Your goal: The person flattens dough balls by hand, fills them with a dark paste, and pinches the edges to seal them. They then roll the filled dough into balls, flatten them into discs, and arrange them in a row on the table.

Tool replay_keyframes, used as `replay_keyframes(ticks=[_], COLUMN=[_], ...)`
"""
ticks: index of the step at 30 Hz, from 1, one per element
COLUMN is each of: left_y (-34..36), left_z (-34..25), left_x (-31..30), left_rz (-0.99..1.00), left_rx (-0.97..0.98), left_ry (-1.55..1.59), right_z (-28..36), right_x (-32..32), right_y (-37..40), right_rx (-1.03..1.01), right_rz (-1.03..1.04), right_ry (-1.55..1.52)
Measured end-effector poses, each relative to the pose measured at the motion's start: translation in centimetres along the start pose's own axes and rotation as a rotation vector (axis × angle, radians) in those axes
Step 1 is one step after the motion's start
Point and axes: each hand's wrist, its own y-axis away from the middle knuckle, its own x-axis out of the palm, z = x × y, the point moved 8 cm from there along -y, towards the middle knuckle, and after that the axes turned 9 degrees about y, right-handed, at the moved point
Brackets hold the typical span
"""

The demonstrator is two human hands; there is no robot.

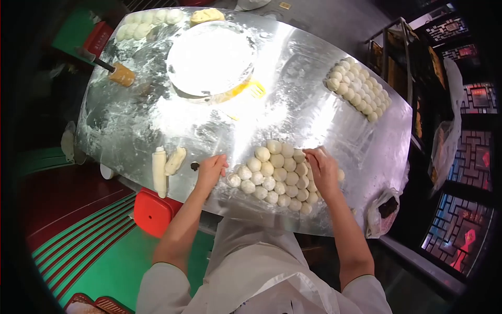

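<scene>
Main lot, viewed from my remote post: dough balls (280,175), a close-set group near the middle of the near edge of the steel bench (303,39). Round, smooth, cream-coloured, much of a size, many touching; those toward the left edge are whiter and dusted with flour, those toward the right edge plainer and slightly yellower.

Right hand (321,165): at the group's far right side, thumb and forefinger drawn close together against a ball; I cannot tell whether they pinch it.

Left hand (210,170): just left of the group, above the near edge, fingers curled and held together, apart from the balls. Beside it, a small dark lump (195,166); farther left, two pale lengths of dough (159,172), side by side.

Second lot: a tighter block of pale balls (358,88), by the far right corner.

Also listed: round pan (207,98) toward the far edge, its white top glaring; yellow slotted scraper (256,89) at its side; loose flour (178,116) scattered widely.
</scene>
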Motion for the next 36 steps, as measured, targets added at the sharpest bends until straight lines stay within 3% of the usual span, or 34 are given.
replay_keyframes(ticks=[2,8,12,16,17,19,21,24,26,28,30,31,32,34,35,36], left_y=[-0.2,-0.3,0.0,0.0,-0.2,-0.5,-0.7,0.1,-0.4,-0.6,-0.4,-0.7,-0.6,-0.8,-1.0,-1.0], left_z=[0.1,-0.1,-1.2,-0.4,-0.4,0.0,0.0,-0.8,-0.3,-0.3,0.0,0.0,0.0,-0.1,0.3,0.6], left_x=[0.3,0.5,0.3,0.2,0.2,0.3,0.4,0.5,0.6,0.5,0.7,0.7,0.6,0.8,0.7,0.6], left_rz=[0.011,0.060,0.015,0.037,0.032,0.028,0.055,0.047,0.052,0.061,0.080,0.077,0.073,0.080,0.066,0.058], left_rx=[-0.106,-0.024,0.038,-0.146,-0.113,-0.035,0.024,-0.066,-0.064,-0.085,-0.112,-0.107,-0.103,-0.066,-0.068,-0.075], left_ry=[0.072,0.088,0.137,0.173,0.158,0.143,0.124,0.144,0.105,0.111,0.101,0.105,0.110,0.084,0.082,0.080], right_z=[3.6,9.5,10.8,10.1,10.2,10.8,10.5,6.0,-2.5,-3.7,-1.3,-2.6,-3.6,-6.6,-8.9,-9.4], right_x=[1.5,9.6,15.4,21.4,21.9,20.1,15.8,9.7,1.8,0.5,0.1,-1.6,-2.2,-5.2,-3.8,-4.1], right_y=[-5.9,-22.3,-29.1,-30.4,-30.3,-28.7,-24.9,-16.5,-10.0,-4.8,-1.4,-0.7,0.2,1.8,4.1,5.8], right_rx=[-0.069,-0.336,-0.375,-0.362,-0.338,-0.258,-0.118,0.151,0.504,0.421,0.359,0.396,0.399,0.416,0.379,0.401], right_rz=[0.039,0.109,0.183,0.285,0.312,0.283,0.355,0.576,0.124,0.273,0.334,0.096,0.088,0.045,0.177,0.152], right_ry=[-0.055,0.169,0.851,0.728,0.520,0.004,-0.041,-0.150,-0.082,0.014,-0.158,-0.288,-0.293,0.127,0.165,0.164])
